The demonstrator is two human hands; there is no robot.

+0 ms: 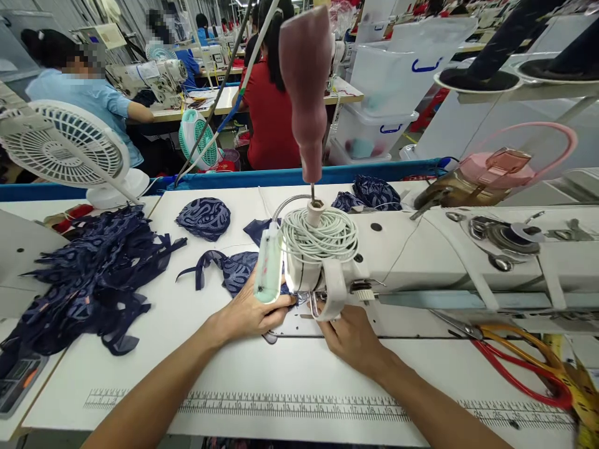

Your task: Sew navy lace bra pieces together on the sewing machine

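Note:
At the sewing machine (421,249), both my hands work close to the needle area. My left hand (250,312) is closed on a navy patterned fabric piece (241,268), index finger stretched toward the presser foot (304,299). From that piece a narrow strap trails leftward over the table. My right hand (353,340) sits just right of the foot, fingers curled inward. The machine head partly covers those fingertips, and whatever they grip is hidden. A small lamp (268,265) on the head blocks part of the left hand and fabric.
Navy fabric pieces (93,268) heap at the left beside a white fan (79,143). A folded cup-shaped piece (203,218) lies behind my left hand; more bundles (374,192) sit behind the machine. Scissors (524,355) rest at right. A printed ruler (281,405) runs along the front edge.

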